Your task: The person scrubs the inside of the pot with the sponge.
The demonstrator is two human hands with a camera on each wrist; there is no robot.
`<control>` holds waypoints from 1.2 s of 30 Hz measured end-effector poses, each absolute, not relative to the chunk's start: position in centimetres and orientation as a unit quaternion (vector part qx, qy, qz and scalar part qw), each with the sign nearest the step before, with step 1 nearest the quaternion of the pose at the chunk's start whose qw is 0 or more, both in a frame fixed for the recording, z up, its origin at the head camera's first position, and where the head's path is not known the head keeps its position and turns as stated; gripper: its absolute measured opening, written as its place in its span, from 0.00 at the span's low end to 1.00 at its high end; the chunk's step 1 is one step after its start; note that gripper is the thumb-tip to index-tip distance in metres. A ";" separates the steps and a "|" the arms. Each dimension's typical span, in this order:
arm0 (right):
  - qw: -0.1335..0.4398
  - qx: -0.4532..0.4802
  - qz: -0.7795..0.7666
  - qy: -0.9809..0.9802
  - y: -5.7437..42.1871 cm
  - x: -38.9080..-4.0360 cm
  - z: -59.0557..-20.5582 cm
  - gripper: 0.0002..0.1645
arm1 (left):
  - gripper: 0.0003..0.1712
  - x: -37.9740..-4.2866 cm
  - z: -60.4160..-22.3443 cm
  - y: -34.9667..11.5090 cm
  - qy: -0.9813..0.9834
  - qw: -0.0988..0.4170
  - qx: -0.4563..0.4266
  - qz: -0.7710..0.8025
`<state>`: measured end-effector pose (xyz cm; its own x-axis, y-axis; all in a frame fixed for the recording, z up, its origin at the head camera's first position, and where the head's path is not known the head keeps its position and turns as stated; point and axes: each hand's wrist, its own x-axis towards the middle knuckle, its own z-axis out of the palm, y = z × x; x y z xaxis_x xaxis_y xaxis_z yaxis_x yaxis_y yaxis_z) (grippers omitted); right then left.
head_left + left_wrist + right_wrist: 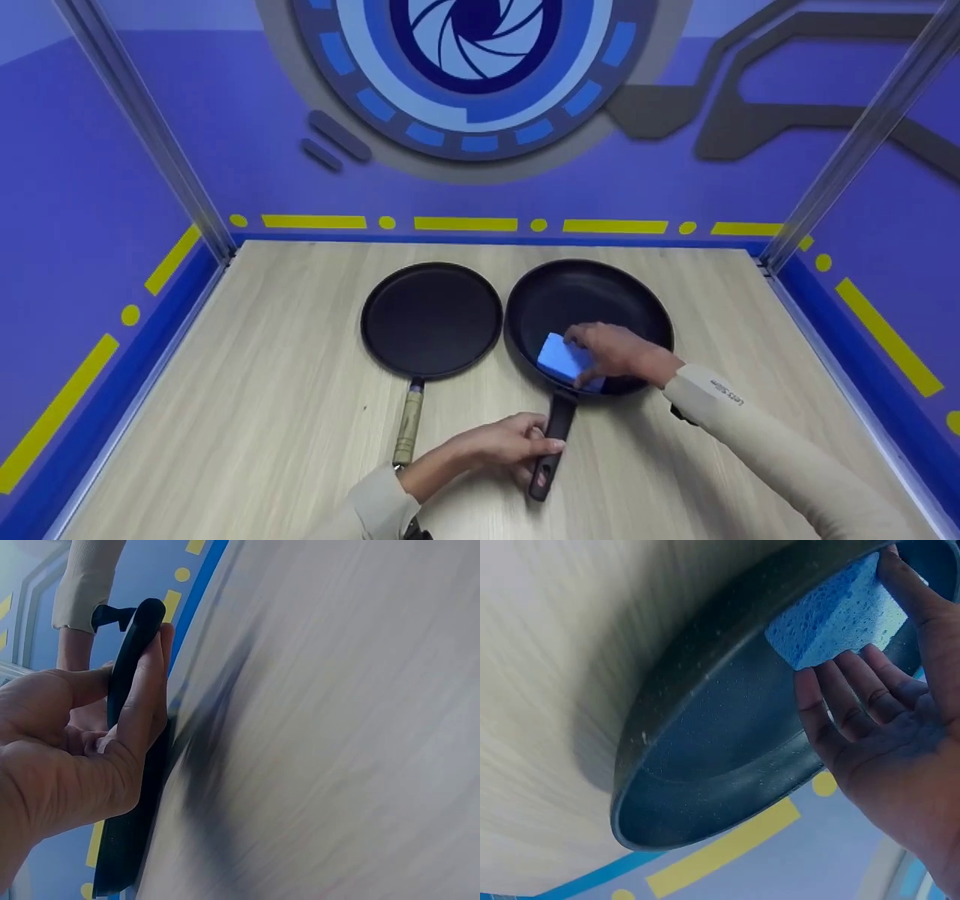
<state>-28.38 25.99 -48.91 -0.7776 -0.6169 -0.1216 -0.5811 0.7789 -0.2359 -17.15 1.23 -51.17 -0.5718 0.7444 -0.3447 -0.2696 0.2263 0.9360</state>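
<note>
Blue sponge (pixel 558 355), pinched by the right hand (pixel 611 350), lies within the frying pan (pixel 585 296). Nearer, the left hand (pixel 510 444) grips the pan's handle (pixel 559 420).

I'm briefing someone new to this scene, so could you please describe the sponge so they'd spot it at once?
On the pale table, find the deep pan, right of the flat pan in the head view. Inside it, near its handle, the right hand holds the sponge. It is a bright blue block, unlike the black surface around it.
</note>
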 end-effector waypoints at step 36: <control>0.084 -0.263 -0.124 0.953 27.0 -34.0 -49.5 0.41 | 0.09 -17.1 -50.7 1.4 0.687 0.415 0.156 0.576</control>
